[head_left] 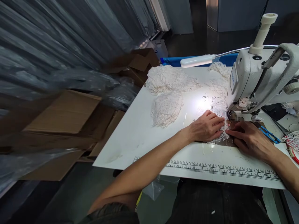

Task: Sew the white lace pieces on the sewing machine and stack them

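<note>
Two hands on white lace beside the needle

The white lace piece (225,127) lies on the sewing table just on the near side of the presser foot (229,115), between the two hands. The left hand (207,126) is at the lace's left side, laid palm down with its fingers close together and stretched to the right, resting on the lace rather than clenched around it. Some of the lace shows past the near side of those fingers. The right hand (251,137) is at the lace's right side, its index finger reaching left to the lace edge and its other fingers bent; whether it pinches any lace cannot be told.

Under both hands is a brownish plate (230,142). Just right of the right hand lie blue snips (269,134), with a red handle (293,155) farther right at the near side. The white sewing machine (247,77) stands on the far right, a rosette (244,102) on its head. A white lamp (198,61) on a bendable neck reaches left from it.

Left of the machine, a small lace stack (167,109) lies near a larger lace pile (169,77) on the far side. A printed ruler (210,169) runs along the table's (135,137) near edge. Beyond the left edge are opened cardboard boxes (63,112) and grey sheeting (70,34).
</note>
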Action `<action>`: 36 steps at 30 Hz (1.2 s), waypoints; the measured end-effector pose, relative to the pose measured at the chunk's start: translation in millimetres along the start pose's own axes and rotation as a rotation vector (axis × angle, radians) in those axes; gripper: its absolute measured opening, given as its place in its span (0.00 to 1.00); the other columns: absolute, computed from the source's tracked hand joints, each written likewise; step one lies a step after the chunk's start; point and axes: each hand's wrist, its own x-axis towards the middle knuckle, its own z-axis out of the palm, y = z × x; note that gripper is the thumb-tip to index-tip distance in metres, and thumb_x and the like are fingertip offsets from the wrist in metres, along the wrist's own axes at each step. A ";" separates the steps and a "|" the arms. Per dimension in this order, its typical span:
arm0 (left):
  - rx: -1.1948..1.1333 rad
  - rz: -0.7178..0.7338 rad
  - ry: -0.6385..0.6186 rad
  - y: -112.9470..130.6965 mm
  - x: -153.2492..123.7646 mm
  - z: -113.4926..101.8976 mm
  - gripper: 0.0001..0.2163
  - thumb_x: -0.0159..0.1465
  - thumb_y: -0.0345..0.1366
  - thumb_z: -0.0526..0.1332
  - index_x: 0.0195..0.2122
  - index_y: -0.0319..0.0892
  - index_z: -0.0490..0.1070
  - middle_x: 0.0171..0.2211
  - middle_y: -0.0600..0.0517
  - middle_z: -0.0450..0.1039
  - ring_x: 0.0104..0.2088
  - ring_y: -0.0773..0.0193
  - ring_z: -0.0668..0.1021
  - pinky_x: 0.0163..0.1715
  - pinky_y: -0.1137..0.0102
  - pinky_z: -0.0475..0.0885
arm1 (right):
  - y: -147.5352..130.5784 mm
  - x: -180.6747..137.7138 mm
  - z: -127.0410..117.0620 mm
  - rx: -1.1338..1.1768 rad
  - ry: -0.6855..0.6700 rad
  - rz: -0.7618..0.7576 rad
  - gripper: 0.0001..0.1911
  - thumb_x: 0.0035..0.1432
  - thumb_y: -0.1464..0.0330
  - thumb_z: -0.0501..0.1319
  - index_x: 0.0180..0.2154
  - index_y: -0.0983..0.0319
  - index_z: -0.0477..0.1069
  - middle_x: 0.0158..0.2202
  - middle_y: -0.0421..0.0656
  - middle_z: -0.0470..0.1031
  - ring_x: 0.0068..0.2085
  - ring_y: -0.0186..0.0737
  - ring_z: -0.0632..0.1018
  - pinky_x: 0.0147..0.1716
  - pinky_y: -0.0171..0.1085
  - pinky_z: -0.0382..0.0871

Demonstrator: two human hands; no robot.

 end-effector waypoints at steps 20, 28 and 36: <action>0.082 -0.107 -0.051 12.7 3.2 -2.2 0.14 0.71 0.35 0.49 0.47 0.36 0.71 0.50 0.45 0.75 0.41 0.59 0.75 0.43 0.61 0.65 | -6.9 2.5 3.3 -0.122 -0.044 -0.013 0.15 0.64 0.73 0.51 0.47 0.62 0.73 0.38 0.51 0.70 0.38 0.45 0.71 0.39 0.44 0.69; -0.059 -0.079 -0.051 -5.9 6.3 1.5 0.12 0.71 0.34 0.50 0.43 0.40 0.73 0.49 0.50 0.76 0.40 0.61 0.76 0.46 0.60 0.65 | -12.8 7.2 4.7 -0.175 -0.049 0.052 0.16 0.63 0.73 0.50 0.47 0.62 0.72 0.38 0.51 0.69 0.37 0.45 0.70 0.36 0.43 0.67; -0.127 -0.166 -0.014 -1.6 1.7 5.0 0.13 0.72 0.36 0.50 0.49 0.41 0.72 0.51 0.49 0.76 0.46 0.59 0.77 0.53 0.55 0.64 | -13.4 11.1 7.6 -0.245 -0.039 0.072 0.14 0.63 0.73 0.52 0.47 0.61 0.72 0.37 0.50 0.68 0.34 0.44 0.70 0.34 0.42 0.67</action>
